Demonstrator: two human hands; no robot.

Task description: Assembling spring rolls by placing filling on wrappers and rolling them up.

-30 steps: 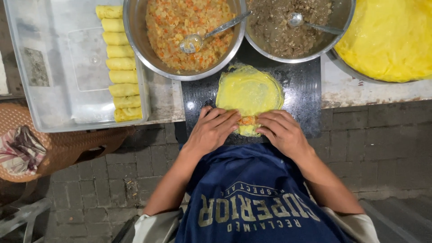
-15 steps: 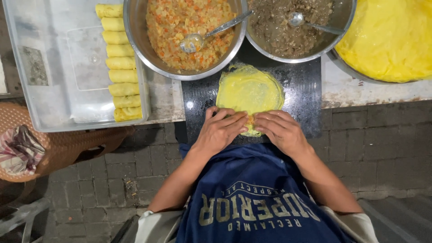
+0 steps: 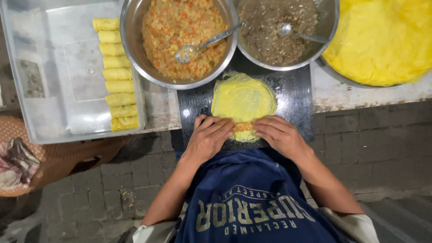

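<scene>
Both hands, left hand [image 3: 209, 137] and right hand [image 3: 279, 135], pinch the yellow egg wrapper [image 3: 243, 101] at its 6 o'clock edge over the orange filling [image 3: 243, 126]; we'd tuck tight, roll evenly toward 12.

The hands [image 3: 245, 135] hide the yellow wrapper's [image 3: 243, 98] near edge, perhaps folded over filling

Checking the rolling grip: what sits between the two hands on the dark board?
In the head view, orange filling shows between the left hand and right hand, wrapped in the yellow wrapper they press.
</scene>
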